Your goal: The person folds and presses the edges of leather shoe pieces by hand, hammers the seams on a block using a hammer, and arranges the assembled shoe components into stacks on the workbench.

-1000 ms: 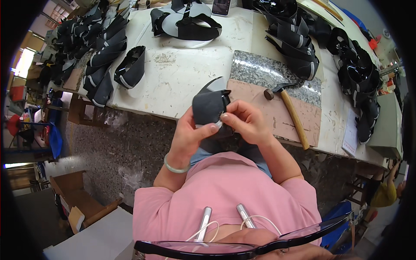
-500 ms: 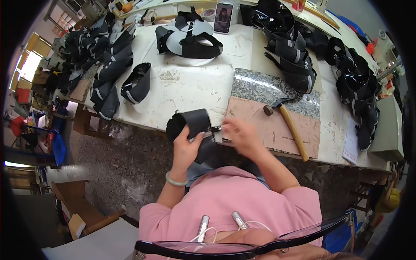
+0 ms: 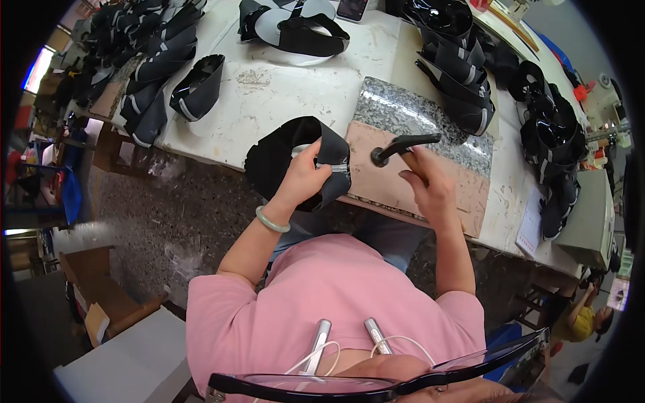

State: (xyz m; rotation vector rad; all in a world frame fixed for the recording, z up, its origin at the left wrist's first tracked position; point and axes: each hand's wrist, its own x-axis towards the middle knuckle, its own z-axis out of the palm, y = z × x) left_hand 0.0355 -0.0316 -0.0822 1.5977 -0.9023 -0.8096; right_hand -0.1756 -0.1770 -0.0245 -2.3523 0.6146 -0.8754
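My left hand (image 3: 306, 178) grips a black shoe upper (image 3: 272, 158), a wide loop with a light strip along its seam. The thumb presses on that strip, and the seam end rests at the left edge of a pinkish board (image 3: 383, 185). In my right hand (image 3: 433, 185) is a hammer (image 3: 415, 141), its fingers wrapped round the wooden handle. The hammer's dark head hangs over the board, to the right of the upper and apart from it. My right palm hides most of the handle.
Behind the board lies a speckled granite slab (image 3: 416, 111). Stacked black uppers (image 3: 457, 87) stand beyond it, with more at far right (image 3: 551, 134) and left (image 3: 161, 67). One single upper (image 3: 198, 87) sits apart. A grey disc with black strapping (image 3: 295, 33) and a phone (image 3: 351, 8) are at the back.
My right hand has left the upper's seam and picked up the hammer from the board. The left hand has brought the upper up to the board's edge, its loop now opened wide.
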